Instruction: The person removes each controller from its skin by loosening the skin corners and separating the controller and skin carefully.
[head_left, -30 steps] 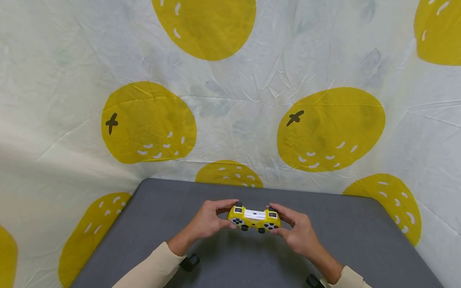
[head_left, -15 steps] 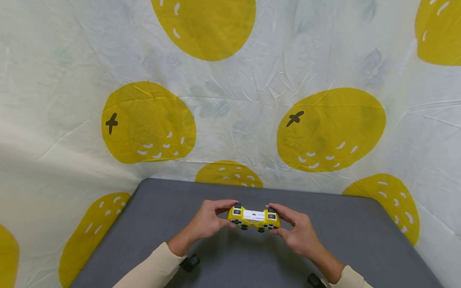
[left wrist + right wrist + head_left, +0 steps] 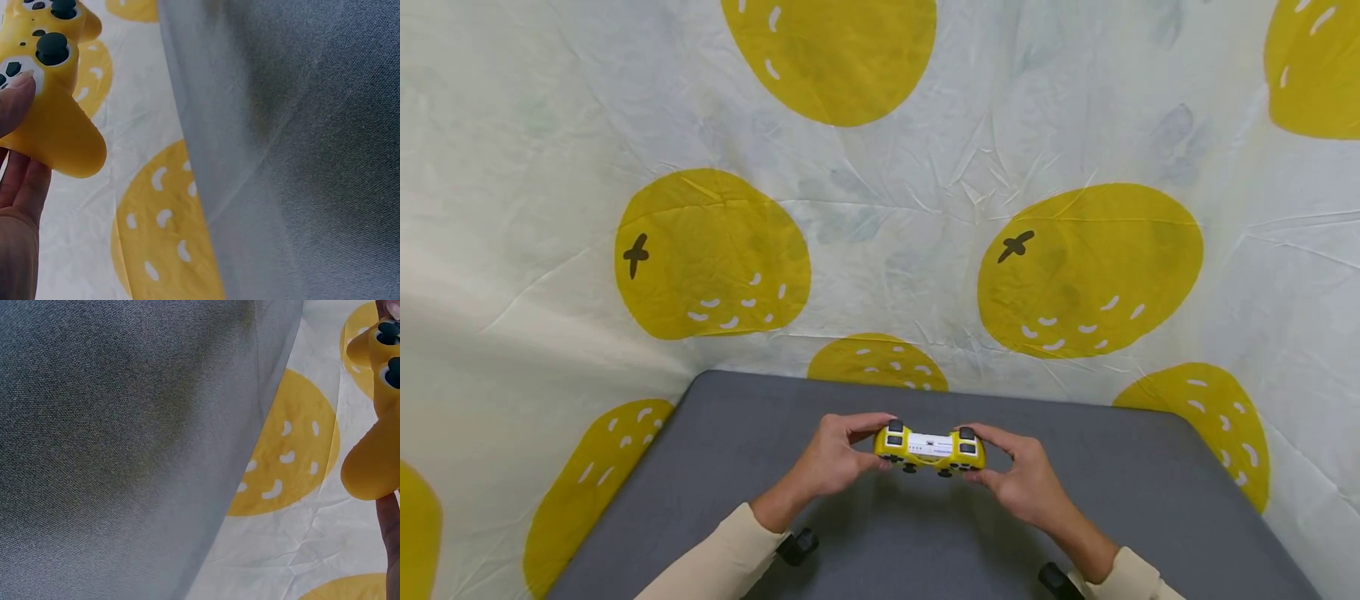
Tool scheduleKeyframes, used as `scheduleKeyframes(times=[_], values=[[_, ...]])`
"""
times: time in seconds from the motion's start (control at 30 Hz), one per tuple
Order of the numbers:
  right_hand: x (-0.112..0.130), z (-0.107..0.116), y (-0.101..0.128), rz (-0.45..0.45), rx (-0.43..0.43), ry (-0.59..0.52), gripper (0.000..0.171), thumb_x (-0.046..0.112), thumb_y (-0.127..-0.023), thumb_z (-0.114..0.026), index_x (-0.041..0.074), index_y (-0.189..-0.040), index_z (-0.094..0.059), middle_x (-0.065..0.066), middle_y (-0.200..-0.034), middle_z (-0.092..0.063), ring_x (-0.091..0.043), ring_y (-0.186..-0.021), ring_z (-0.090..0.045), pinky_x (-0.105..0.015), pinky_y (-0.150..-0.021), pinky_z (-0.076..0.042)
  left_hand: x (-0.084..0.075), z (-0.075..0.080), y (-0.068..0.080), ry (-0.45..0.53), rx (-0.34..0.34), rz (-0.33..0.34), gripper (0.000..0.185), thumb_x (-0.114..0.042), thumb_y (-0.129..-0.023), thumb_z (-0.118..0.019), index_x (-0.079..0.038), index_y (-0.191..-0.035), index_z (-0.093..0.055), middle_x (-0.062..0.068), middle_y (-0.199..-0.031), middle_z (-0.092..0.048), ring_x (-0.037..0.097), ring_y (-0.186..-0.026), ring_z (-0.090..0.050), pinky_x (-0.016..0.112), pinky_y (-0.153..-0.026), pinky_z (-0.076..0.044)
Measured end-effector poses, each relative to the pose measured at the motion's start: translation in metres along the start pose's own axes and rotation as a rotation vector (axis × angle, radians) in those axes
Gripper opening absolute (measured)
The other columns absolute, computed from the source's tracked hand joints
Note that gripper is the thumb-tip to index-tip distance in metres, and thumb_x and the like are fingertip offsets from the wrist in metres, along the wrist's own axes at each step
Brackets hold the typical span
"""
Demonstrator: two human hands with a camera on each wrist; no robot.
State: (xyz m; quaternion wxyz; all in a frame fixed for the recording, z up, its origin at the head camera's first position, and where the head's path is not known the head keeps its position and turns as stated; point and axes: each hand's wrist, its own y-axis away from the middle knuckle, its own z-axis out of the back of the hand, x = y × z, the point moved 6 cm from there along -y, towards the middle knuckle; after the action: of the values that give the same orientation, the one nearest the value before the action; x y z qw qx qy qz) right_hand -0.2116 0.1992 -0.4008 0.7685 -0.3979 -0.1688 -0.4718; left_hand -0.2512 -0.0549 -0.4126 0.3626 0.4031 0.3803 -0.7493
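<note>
A yellow game controller (image 3: 929,448) is held up between both hands in the head view, its white top edge and black shoulder buttons facing the camera. My left hand (image 3: 835,457) grips its left end, thumb at the near side and fingers at the far side. At the right end, my right hand (image 3: 1021,477) pinches it the same way. The left wrist view shows the yellow controller (image 3: 59,119) from its stick side, with the left thumb (image 3: 15,103) beside the direction buttons. In the right wrist view, only part of the controller (image 3: 375,456) and of the right hand (image 3: 390,531) shows.
A grey cloth-covered surface (image 3: 895,550) lies beneath the hands. Behind and beside it hangs a pale sheet (image 3: 895,275) printed with large yellow fruit. Dark wrist straps with small black devices (image 3: 797,547) sit at the cuffs.
The controller has tipped so that its top edge with the shoulder buttons faces the camera more, and the face buttons show less. Both hands keep their hold in nearly the same place.
</note>
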Motion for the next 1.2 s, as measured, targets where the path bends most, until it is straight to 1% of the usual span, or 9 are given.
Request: scheduleKeyframes(times=[0.13,0.27,0.5,0.6,0.73,0.83,0.9,1.07,1.2], values=[[-0.002,0.001,0.000,0.002,-0.006,0.001,0.062,-0.001,-0.067,-0.094,0.010,-0.126,-0.075,-0.004,-0.118,-0.079,-0.008,-0.109,-0.073,-0.028,-0.087,-0.062,-0.004,0.000,-0.002,-0.020,0.005,-0.036,0.057,0.005,-0.079,-0.085,-0.008,-0.133,-0.071,0.012,-0.131,-0.074,0.032,-0.125,-0.070,0.040,-0.105,-0.056],[-0.002,0.002,0.001,0.048,-0.035,0.000,0.063,-0.002,-0.066,-0.094,0.012,-0.124,-0.076,-0.002,-0.116,-0.080,-0.005,-0.108,-0.073,-0.023,-0.085,-0.060,-0.008,0.000,-0.002,-0.064,0.024,-0.081,0.057,0.006,-0.080,-0.085,-0.010,-0.133,-0.071,0.010,-0.133,-0.073,0.029,-0.126,-0.069,0.041,-0.106,-0.055],[-0.001,0.002,0.004,0.153,-0.091,-0.025,0.070,-0.013,-0.061,-0.092,0.009,-0.125,-0.075,-0.007,-0.117,-0.080,-0.001,-0.114,-0.070,-0.007,-0.093,-0.051,-0.015,0.000,-0.002,-0.220,0.027,-0.190,0.054,0.001,-0.080,-0.087,-0.014,-0.130,-0.072,0.004,-0.132,-0.073,0.022,-0.122,-0.070,0.041,-0.104,-0.058],[0.000,0.001,0.005,0.186,-0.107,-0.016,0.072,-0.015,-0.060,-0.092,0.009,-0.126,-0.075,-0.008,-0.118,-0.080,-0.004,-0.116,-0.070,-0.005,-0.097,-0.048,-0.017,0.000,-0.002,-0.285,0.017,-0.245,0.053,-0.001,-0.080,-0.088,-0.016,-0.129,-0.072,0.002,-0.130,-0.074,0.020,-0.119,-0.071,0.039,-0.100,-0.060],[0.002,0.002,0.006,0.224,-0.126,0.032,0.076,-0.016,-0.057,-0.092,0.011,-0.126,-0.075,-0.007,-0.119,-0.079,-0.017,-0.117,-0.073,-0.002,-0.101,-0.043,-0.018,0.000,-0.002,-0.328,0.008,-0.294,0.051,-0.001,-0.081,-0.087,-0.017,-0.128,-0.072,0.002,-0.127,-0.075,0.020,-0.117,-0.072,0.037,-0.097,-0.061],[0.003,0.002,0.006,0.262,-0.137,0.060,0.079,-0.018,-0.055,-0.093,0.011,-0.126,-0.075,-0.008,-0.120,-0.079,-0.028,-0.114,-0.075,-0.002,-0.103,-0.042,-0.019,-0.002,-0.003,-0.352,0.014,-0.315,0.051,0.000,-0.081,-0.087,-0.016,-0.128,-0.072,0.002,-0.127,-0.075,0.020,-0.117,-0.072,0.037,-0.096,-0.061],[0.004,0.002,0.006,0.285,-0.140,0.070,0.080,-0.018,-0.053,-0.093,0.011,-0.126,-0.075,-0.008,-0.120,-0.079,-0.031,-0.113,-0.075,-0.003,-0.104,-0.041,-0.020,-0.003,-0.002,-0.371,0.023,-0.328,0.051,0.000,-0.081,-0.087,-0.014,-0.128,-0.072,0.003,-0.127,-0.074,0.021,-0.117,-0.072,0.039,-0.095,-0.061],[0.005,0.003,0.007,0.320,-0.143,0.087,0.081,-0.019,-0.052,-0.093,0.009,-0.126,-0.074,-0.008,-0.120,-0.079,-0.027,-0.112,-0.075,-0.003,-0.103,-0.042,-0.021,-0.004,-0.002,-0.405,0.047,-0.344,0.053,0.000,-0.081,-0.087,-0.011,-0.130,-0.071,0.005,-0.127,-0.075,0.022,-0.117,-0.072,0.039,-0.095,-0.062],[0.006,0.004,0.007,0.340,-0.121,0.099,0.079,-0.015,-0.054,-0.094,0.006,-0.127,-0.073,-0.008,-0.120,-0.078,-0.023,-0.111,-0.076,-0.002,-0.101,-0.043,-0.021,-0.003,-0.002,-0.409,0.067,-0.337,0.054,-0.002,-0.081,-0.088,-0.012,-0.131,-0.071,0.005,-0.127,-0.075,0.022,-0.117,-0.072,0.040,-0.094,-0.062]])
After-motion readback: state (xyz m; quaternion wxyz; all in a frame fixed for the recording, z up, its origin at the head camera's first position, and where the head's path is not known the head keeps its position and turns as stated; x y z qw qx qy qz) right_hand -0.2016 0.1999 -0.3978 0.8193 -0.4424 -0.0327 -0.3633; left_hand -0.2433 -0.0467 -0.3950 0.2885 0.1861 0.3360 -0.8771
